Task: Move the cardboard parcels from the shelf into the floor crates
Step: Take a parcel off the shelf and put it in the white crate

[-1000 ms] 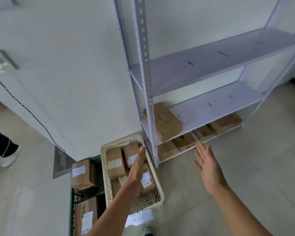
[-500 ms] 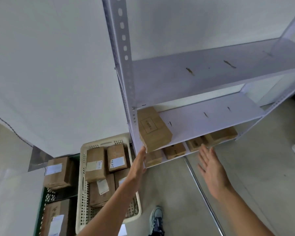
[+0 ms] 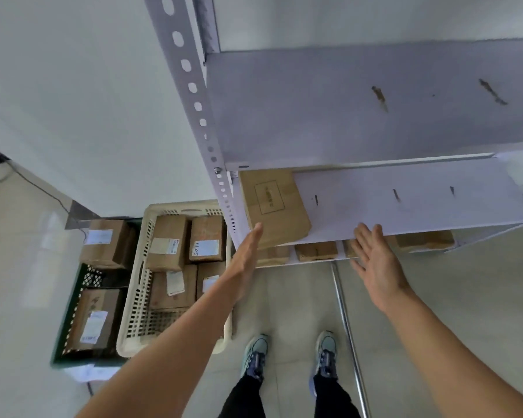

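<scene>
Left hand (image 3: 248, 260): fingers straight, nothing held, tips at the parcel's (image 3: 274, 206) near left corner; contact cannot be told.
Right hand (image 3: 375, 260): fingers spread, nothing held, apart to the parcel's right.
Parcel: laid on the shelf (image 3: 405, 206), just beyond both hands.
Done: several parcels lodged in the cream crate (image 3: 181, 206) and green crate (image 3: 73, 312), left of the left hand.
Remaining: this parcel, plus lower parcels (image 3: 316, 251) between the hands.

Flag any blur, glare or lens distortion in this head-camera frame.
Head view: the wide-angle lens bows the grey perforated metal shelf upright; light is soft and even, without hard shadows; pale glare smears the glossy floor tiles at left; the brown cardboard parcel by the left hand is fairly sharp, its print unreadable.
</scene>
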Demonstrator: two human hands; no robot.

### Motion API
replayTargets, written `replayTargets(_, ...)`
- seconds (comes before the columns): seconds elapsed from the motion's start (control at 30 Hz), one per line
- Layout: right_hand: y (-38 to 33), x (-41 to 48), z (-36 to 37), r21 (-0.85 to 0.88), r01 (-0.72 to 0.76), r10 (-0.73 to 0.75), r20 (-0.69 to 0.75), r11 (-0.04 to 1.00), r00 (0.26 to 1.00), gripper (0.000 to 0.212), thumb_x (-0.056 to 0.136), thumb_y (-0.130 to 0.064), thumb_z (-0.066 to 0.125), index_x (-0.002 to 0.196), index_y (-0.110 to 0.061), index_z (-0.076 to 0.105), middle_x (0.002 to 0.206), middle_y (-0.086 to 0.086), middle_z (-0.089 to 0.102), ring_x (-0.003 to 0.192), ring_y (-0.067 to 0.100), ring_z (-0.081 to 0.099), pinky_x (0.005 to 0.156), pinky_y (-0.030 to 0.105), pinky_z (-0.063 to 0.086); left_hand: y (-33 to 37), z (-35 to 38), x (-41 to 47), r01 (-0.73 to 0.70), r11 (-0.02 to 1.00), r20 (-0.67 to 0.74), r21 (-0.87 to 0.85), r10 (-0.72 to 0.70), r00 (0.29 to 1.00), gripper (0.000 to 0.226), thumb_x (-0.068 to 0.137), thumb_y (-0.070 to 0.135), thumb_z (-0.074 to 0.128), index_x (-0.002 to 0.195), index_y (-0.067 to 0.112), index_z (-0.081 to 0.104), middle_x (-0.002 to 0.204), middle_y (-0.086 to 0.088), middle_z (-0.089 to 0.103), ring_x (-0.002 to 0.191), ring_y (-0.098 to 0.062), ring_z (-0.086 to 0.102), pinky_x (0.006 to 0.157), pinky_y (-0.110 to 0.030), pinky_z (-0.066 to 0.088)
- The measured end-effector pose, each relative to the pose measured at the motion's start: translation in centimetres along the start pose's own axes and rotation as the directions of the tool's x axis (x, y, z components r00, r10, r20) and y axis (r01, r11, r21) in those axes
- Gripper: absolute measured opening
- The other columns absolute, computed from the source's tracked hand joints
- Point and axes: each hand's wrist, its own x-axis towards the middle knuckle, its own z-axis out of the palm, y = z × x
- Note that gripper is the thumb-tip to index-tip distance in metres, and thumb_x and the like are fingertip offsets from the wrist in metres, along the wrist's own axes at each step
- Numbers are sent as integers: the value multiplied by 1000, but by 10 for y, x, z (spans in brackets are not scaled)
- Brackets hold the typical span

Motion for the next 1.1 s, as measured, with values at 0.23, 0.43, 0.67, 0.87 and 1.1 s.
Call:
replayTargets(0.23,9,105,-27,-120,-113,129,136,986,982,72,109,-63,24,167,-21,25,174,-3,27,160,15,25,130,45,18,13,30,54,62,998,-159,16,-59,985,77,110,67,31,171,21,26,179,-5,24,164,-26,24,132,-51,18)
replayTargets(0.43,25,205,-18,-217,-145,183,162,965,970,72,109,-63,27,167,-20,26,175,-4,25,160,15,25,129,43,20,10,34,129,53,995,-262,81,-30,965,71,113,62,28,170,20,28,179,-6,24,164,-29,23,130,-51,16)
replayTargets(0.67,49,295,31,-348,-112,192,206,931,960,74,109,-64,30,168,-20,24,176,-4,23,160,15,27,127,42,25,-13,21,225,80,997,-342,2,-74,937,77,107,72,22,173,31,20,182,0,15,167,-28,17,131,-61,12)
replayTargets(0.87,63,340,74,-364,-199,279,181,910,943,74,103,-73,35,158,-25,49,161,-1,49,146,20,48,118,39,43,-28,7,274,132,976,-376,-173,-189,907,74,106,76,23,131,23,68,123,-4,78,115,-26,72,83,-30,53)
replayTargets(1.1,67,348,78,-305,-202,263,172,931,949,69,104,-73,30,133,-25,71,119,-3,71,107,21,71,86,34,59,-33,4,286,92,943,-344,-320,-207,916,88,101,84,20,162,26,49,164,-9,51,151,-32,48,126,-57,36)
